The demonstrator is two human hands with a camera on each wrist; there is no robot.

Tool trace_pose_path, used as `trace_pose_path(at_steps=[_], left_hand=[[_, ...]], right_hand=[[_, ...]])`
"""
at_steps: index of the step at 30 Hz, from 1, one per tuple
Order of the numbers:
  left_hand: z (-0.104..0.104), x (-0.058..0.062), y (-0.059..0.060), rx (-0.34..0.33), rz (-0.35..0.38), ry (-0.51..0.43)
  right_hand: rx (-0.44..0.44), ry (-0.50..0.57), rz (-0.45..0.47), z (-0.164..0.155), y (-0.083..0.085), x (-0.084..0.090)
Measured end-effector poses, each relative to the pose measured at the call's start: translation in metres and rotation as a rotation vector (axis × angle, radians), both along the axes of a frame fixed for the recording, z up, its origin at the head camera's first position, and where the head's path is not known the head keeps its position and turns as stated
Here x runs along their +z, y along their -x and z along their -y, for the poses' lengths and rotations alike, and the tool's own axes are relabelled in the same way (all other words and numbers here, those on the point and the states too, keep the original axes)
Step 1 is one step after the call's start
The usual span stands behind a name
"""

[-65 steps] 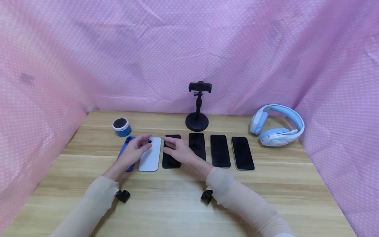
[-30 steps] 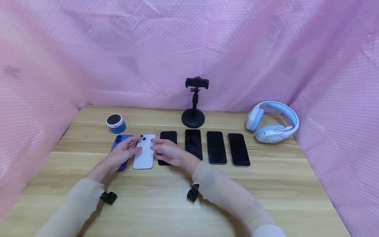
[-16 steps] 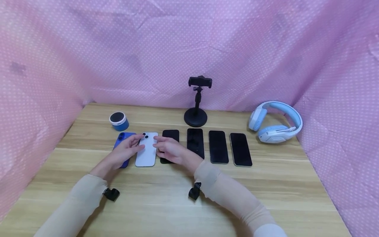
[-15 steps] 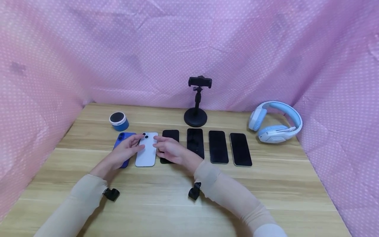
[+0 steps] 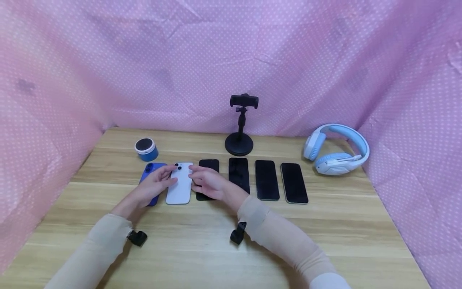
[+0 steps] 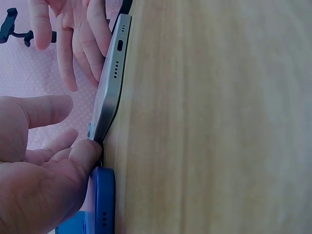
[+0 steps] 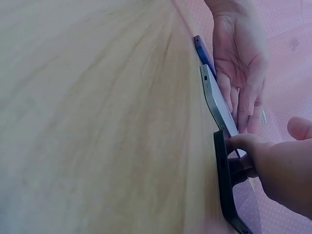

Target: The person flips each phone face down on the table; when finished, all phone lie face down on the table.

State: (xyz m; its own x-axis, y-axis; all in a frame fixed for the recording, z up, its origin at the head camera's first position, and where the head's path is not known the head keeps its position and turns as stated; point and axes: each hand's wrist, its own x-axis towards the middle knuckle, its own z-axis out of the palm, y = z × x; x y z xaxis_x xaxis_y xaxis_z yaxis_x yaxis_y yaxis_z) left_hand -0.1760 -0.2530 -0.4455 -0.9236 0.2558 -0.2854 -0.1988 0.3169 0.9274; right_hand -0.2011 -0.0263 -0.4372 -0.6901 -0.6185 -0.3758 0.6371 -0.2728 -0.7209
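**Both hands at the white phone's edges**

On the wooden table [image 5: 325, 233], a blue speaker [image 5: 146, 149] stands behind a row of phones. The left hand [image 5: 153, 186] covers the blue phone [image 5: 148, 170], its loosely extended fingers touching the left edge of the white phone [image 5: 179, 185], which lies face down, second in the row. The right hand [image 5: 209, 182], fingers lightly curled, touches its right edge over a black phone [image 5: 208, 164]. Neither clearly grips. Further right: phone stand [image 5: 240, 128], headphones [image 5: 337, 150].
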Motion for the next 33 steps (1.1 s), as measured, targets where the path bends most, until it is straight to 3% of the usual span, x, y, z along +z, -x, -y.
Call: trace_pose_path(at_steps=[9,16,33], left_hand=[[-0.0037,0.0021,0.0065,-0.003,-0.026,0.015],[-0.0019,0.0016,0.0018,0.004,-0.022,0.021],[-0.0021,0.001,-0.0006,0.014,-0.016,0.028]], right_hand=[[-0.019,0.03,0.006,-0.0076,0.0023,0.0022],[0.008,0.035,-0.002,-0.0062,0.001,0.0022],[-0.018,0.041,0.027,-0.0071,0.0002,-0.0019]])
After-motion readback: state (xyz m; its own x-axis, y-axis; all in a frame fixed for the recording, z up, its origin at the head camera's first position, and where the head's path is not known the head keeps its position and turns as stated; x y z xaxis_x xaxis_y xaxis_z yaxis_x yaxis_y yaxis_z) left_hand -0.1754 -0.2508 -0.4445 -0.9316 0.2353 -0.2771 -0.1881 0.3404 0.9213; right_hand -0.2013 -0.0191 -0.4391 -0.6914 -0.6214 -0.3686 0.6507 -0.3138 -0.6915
